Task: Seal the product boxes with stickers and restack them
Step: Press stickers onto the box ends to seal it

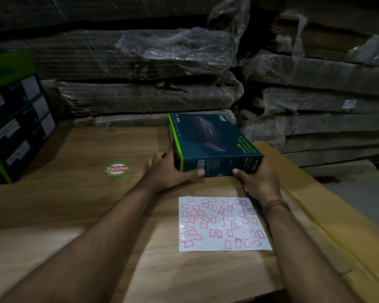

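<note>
Box: a dark teal cardboard product box with lime-green edging [214,145] sits at centre frame on the wooden tabletop [79,204], its near end facing the person.
Left hand: the left hand [169,171] wraps the box's near-left corner — thumb on the end face, fingers curled along the side.
Right hand: the right hand [258,180] clamps the near-right corner likewise.
Stickers: a white backing sheet of red-bordered rectangular stickers [222,224] lies just below the box, untouched.
Stack: dark boxes with green trim [18,127] are piled at the left edge.
Progress: no seal shows on this box, so sticking and restacking seem left to do.
</note>
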{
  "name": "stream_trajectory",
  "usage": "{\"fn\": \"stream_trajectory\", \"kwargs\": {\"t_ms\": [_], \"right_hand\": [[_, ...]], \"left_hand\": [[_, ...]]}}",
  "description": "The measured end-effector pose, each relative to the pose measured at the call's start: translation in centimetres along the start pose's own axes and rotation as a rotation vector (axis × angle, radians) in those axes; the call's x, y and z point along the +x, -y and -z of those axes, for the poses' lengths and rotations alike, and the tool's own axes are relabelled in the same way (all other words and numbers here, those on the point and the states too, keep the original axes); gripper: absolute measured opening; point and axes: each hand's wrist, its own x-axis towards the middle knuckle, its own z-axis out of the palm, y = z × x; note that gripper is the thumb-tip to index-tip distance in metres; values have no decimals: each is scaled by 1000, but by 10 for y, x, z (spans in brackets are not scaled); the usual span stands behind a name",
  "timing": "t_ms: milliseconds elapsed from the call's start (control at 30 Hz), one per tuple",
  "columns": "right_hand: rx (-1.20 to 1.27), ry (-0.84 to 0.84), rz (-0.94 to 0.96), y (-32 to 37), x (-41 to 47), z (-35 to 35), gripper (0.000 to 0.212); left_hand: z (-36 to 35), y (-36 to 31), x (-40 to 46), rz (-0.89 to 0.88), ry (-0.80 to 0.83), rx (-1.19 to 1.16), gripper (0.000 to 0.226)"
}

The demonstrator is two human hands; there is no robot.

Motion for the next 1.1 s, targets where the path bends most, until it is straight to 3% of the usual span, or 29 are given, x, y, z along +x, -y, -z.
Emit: {"fn": "stream_trajectory", "kwargs": {"t_ms": [133,333,800,1100], "right_hand": [[-18,28,-62,-3,4,2,73],[-125,58,-60,-5,23,15,68],[-2,41,-51,-19,30,16,62],[-33,59,-64,-23,32,17,53]], "left_hand": [[-8,10,9,-15,-56,49,124],[-20,3,14,-79,-183,163,113],[-26,1,30,-122,-164,298,118],[-27,4,29,-120,-179,235,109]]}}
